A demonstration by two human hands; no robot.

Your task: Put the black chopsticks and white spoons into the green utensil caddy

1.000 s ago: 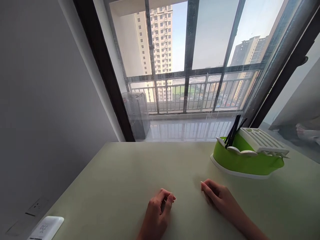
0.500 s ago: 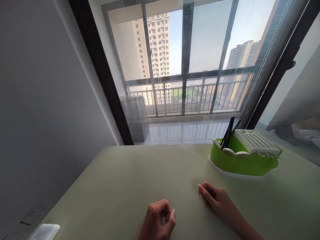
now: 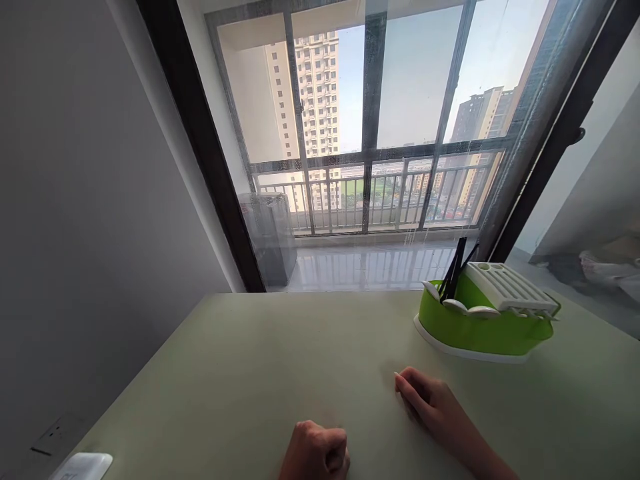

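At the bottom centre, my left hand (image 3: 316, 452) is curled into a loose fist over the pale green table (image 3: 240, 380), its knuckles turned up. No object shows in it. My right hand (image 3: 425, 399) rests on the tabletop farther right, fingers folded in and thumb against the index finger. Nothing is visible in that hand either. Beyond it stands a green and white boat-shaped holder (image 3: 475, 330) with a slotted white top (image 3: 510, 283). Several thin black sticks (image 3: 453, 270) lean up out of its left end.
At the table's lower left edge lies a white object (image 3: 87, 465), cut off by the frame. A grey wall (image 3: 125, 200) borders the left side. Behind the table, dark-framed glass gives onto a balcony with a railing (image 3: 390, 197) and a grey box-like appliance (image 3: 270, 233).
My left hand has rolled over and its fingers have closed tighter, sinking slightly towards the bottom edge. My right hand keeps its pose. The whole view has shifted a little.
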